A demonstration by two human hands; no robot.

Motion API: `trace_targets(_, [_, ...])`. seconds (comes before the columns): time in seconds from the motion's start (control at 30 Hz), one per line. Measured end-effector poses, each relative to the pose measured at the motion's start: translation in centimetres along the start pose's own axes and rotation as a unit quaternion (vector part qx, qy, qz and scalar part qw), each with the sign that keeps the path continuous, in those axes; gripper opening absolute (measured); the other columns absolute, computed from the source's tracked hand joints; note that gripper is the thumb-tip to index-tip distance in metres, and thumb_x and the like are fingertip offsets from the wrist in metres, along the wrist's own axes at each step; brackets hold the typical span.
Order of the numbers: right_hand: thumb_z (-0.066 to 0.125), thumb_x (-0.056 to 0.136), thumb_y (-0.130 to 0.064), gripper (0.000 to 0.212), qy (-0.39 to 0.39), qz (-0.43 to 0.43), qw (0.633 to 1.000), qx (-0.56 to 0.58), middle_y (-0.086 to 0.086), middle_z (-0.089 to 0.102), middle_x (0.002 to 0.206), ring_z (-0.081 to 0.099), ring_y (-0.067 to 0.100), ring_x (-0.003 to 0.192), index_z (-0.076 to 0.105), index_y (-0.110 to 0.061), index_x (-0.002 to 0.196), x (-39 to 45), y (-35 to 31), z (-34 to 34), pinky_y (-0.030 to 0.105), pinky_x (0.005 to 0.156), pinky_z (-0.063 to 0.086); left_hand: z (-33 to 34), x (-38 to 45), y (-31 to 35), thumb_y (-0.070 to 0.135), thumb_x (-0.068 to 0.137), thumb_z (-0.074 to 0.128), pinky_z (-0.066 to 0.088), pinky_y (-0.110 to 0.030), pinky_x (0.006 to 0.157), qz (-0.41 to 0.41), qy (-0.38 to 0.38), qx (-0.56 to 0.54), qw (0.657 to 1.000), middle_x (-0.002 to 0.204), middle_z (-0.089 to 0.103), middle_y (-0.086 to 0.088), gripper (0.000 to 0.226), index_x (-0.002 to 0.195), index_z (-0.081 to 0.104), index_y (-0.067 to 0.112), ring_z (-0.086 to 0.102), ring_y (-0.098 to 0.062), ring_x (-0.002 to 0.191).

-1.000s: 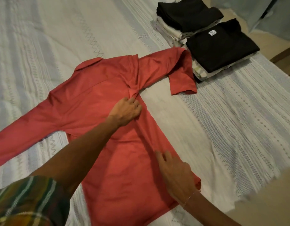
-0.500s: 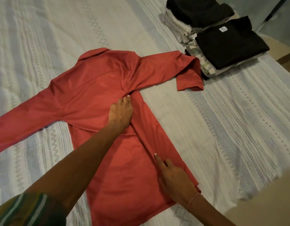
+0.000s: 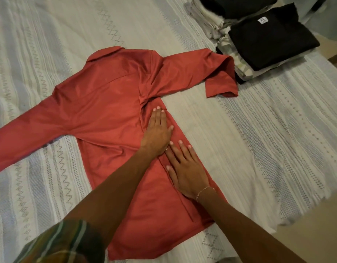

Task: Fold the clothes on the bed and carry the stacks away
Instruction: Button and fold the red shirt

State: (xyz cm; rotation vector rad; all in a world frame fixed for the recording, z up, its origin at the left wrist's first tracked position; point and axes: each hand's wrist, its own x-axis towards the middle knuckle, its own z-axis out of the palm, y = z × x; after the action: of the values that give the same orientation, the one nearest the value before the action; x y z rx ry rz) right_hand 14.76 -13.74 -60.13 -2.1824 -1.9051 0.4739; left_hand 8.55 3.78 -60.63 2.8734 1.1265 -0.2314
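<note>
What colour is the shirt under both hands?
Red shirt, plain with no pattern, seen in the head view.

A bracelet (image 3: 203,191) circles the right wrist. A plaid sleeve (image 3: 57,243) covers the left upper arm at the bottom left. Beige floor (image 3: 315,224) shows right of the right forearm, past the white bedspread (image 3: 258,130).

Smooth red cloth shirt (image 3: 107,111)
</note>
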Motion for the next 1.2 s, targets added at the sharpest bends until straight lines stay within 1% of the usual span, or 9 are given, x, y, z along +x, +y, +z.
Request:
trace_targets(0.1, [0.033, 0.096, -0.072, 0.080, -0.002, 0.043, 0.999, -0.010, 0.003, 0.009, 0.170, -0.001, 0.032, 0.156, 0.016, -0.030, 0.162, -3.1, 0.5, 0.0, 0.058, 0.124, 0.006, 0.4, 0.4, -0.7, 0.058, 0.098, 0.019, 0.009, -0.050, 0.125, -0.072, 0.005, -0.060, 0.996, 0.162, 0.012, -0.032, 0.087, 0.156, 0.015, -0.006, 0.010, -0.044, 0.151])
trace_targets(0.27, [0.033, 0.087, -0.086, 0.094, -0.031, 0.087, 0.995, -0.032, 0.006, 0.005, 0.170, -0.003, 0.038, 0.155, 0.014, -0.032, 0.162, -5.8, 0.4, -0.1, 0.064, 0.122, 0.003, -0.9, 1.7, -1.4, 0.075, 0.086, 0.027, 0.008, -0.049, 0.124, -0.101, -0.027, -0.088, 0.991, 0.164, 0.009, -0.027, 0.107, 0.159, 0.006, 0.000, 0.013, -0.042, 0.151])
trace_targets(0.43, [0.031, 0.100, -0.066, 0.077, 0.004, 0.065, 0.997, -0.038, 0.017, 0.025, 0.164, 0.015, 0.033, 0.155, 0.038, -0.012, 0.154, -2.8, -1.0, -0.6, 0.057, 0.124, 0.009, -1.2, 1.9, -1.4, 0.058, 0.099, 0.036, 0.011, -0.049, 0.124, -0.075, 0.012, -0.088, 0.993, 0.166, 0.011, -0.020, 0.088, 0.159, 0.007, -0.001, 0.011, -0.034, 0.153])
trace_targets(0.5, [0.031, 0.106, -0.050, 0.065, 0.010, 0.031, 0.999, -0.036, 0.013, 0.018, 0.166, 0.015, 0.028, 0.155, 0.029, -0.012, 0.158, -1.7, -0.7, 0.3, 0.051, 0.124, 0.016, -0.9, 1.8, -1.4, 0.055, 0.102, 0.034, 0.012, -0.048, 0.124, -0.084, 0.015, -0.098, 0.992, 0.165, 0.014, -0.022, 0.084, 0.158, 0.008, -0.001, 0.014, -0.036, 0.152])
trace_targets(0.63, [0.033, 0.105, -0.046, 0.066, 0.019, 0.030, 0.999, -0.030, 0.007, 0.010, 0.169, 0.006, 0.023, 0.156, 0.014, -0.019, 0.162, -1.3, -0.1, 1.5, 0.045, 0.126, 0.013, -0.9, 2.8, -1.8, 0.056, 0.103, 0.029, 0.013, -0.045, 0.124, -0.102, -0.026, -0.114, 0.988, 0.163, 0.014, -0.025, 0.084, 0.158, 0.005, -0.002, 0.017, -0.039, 0.150])
trace_targets(0.93, [0.040, 0.100, -0.045, 0.070, 0.050, 0.025, 0.998, -0.035, 0.004, 0.014, 0.169, 0.013, 0.023, 0.156, 0.019, -0.020, 0.161, -0.9, 0.1, 2.3, 0.044, 0.123, 0.016, -1.4, 5.0, -3.0, 0.065, 0.099, 0.029, 0.030, -0.041, 0.117, -0.119, -0.004, -0.124, 0.985, 0.150, 0.040, -0.023, 0.087, 0.151, 0.024, -0.004, 0.040, -0.035, 0.136])
trace_targets(1.1, [0.050, 0.090, -0.046, 0.072, 0.072, 0.028, 0.996, -0.044, 0.008, 0.031, 0.164, 0.031, 0.027, 0.150, 0.039, -0.016, 0.155, -0.6, 0.3, 3.1, 0.046, 0.118, 0.027, -2.0, 5.6, -2.7, 0.050, 0.103, 0.036, 0.035, -0.044, 0.113, -0.116, -0.038, -0.098, 0.988, 0.145, 0.043, -0.029, 0.077, 0.149, 0.028, -0.011, 0.046, -0.040, 0.131])
trace_targets(1.17, [0.052, 0.084, -0.047, 0.069, 0.091, 0.037, 0.994, -0.049, 0.010, 0.045, 0.156, 0.041, 0.027, 0.143, 0.054, -0.016, 0.146, -0.3, 0.1, 3.3, 0.044, 0.116, 0.028, -3.0, 5.6, -2.5, 0.043, 0.096, 0.052, 0.050, -0.036, 0.097, -0.075, -0.035, -0.056, 0.995, 0.125, 0.062, -0.023, 0.060, 0.133, 0.057, -0.004, 0.063, -0.031, 0.111])
trace_targets(1.2, [0.053, 0.081, -0.049, 0.066, 0.094, 0.044, 0.994, -0.035, 0.010, 0.053, 0.149, 0.047, 0.028, 0.135, 0.062, -0.016, 0.139, 0.3, 0.0, 3.1, 0.043, 0.113, 0.029, -4.1, 5.5, -2.6, 0.041, 0.083, 0.070, 0.055, -0.027, 0.071, -0.061, -0.013, -0.058, 0.996, 0.097, 0.072, -0.011, 0.039, 0.104, 0.074, 0.009, 0.070, -0.020, 0.084])
